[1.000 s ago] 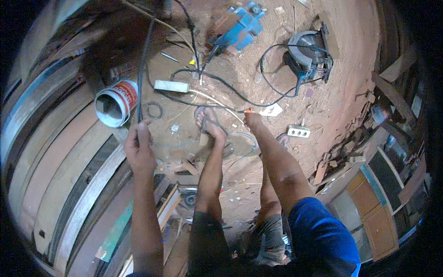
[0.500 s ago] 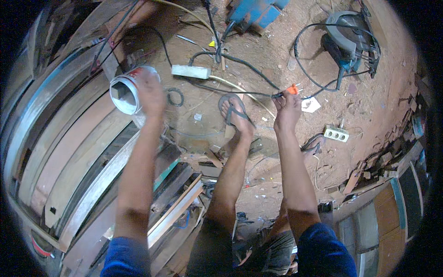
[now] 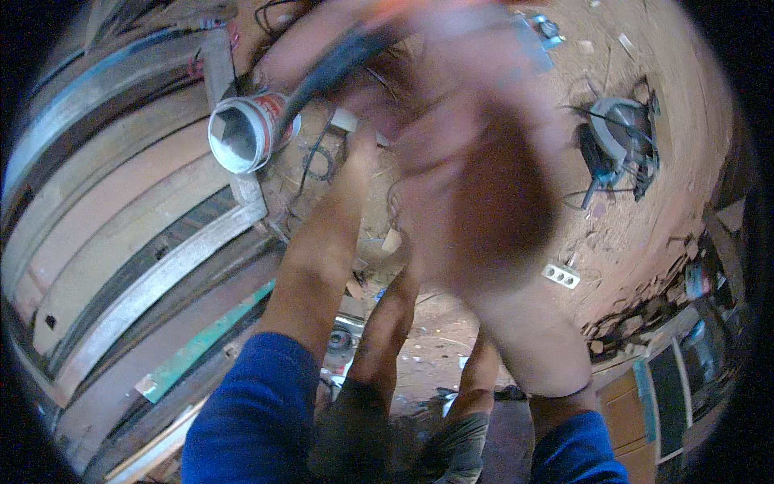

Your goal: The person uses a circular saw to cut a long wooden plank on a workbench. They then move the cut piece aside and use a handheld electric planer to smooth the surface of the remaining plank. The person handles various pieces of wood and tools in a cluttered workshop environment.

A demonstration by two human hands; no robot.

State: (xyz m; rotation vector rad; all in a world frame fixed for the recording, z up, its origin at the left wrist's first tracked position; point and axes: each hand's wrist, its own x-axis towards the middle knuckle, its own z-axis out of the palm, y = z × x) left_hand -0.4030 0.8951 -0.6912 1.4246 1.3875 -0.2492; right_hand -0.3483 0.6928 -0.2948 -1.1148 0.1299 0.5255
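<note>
Okay, two hands up, both raised close to the camera, motion blur heavy. Right hand (image 3: 472,137) is the big smear at centre; finger pose lost, can't tell if it's open or closed. Left hand (image 3: 372,113) is farther left, partly behind the right one; can't tell its grip either.

Work item: one dark cable (image 3: 334,64), blurred, slanting from upper centre down-left across the front of the hands, lower end overlapping the bucket in view. Contact with either hand unclear. One orange patch (image 3: 395,7) at the top edge, near the cable's upper end; shape too smeared to read.

Around them, counted:
- 1 bucket (image 3: 278,105), white with red print, tipped on its side, mouth facing left; just left of the left forearm.
- 1 circular saw (image 3: 617,137), on the ground at right, its lead beside it.
- 2 white blocks: one socket block (image 3: 561,275) with 3 outlets, below the saw; one white box (image 3: 344,121) beside the left hand, partly covered.
- 1 blue tool (image 3: 536,40), top, mostly hidden by the right hand.
- 1 coiled ring (image 3: 317,164) on the ground, right of the bucket.
- 2 blue sleeves (image 3: 258,403), 2 bare legs (image 3: 387,331) below.
- Several long boards (image 3: 105,214) stacked at left, 1 with green paint (image 3: 201,347).
- 1 heap of wood scraps (image 3: 645,315), right side; too many to count.
</note>
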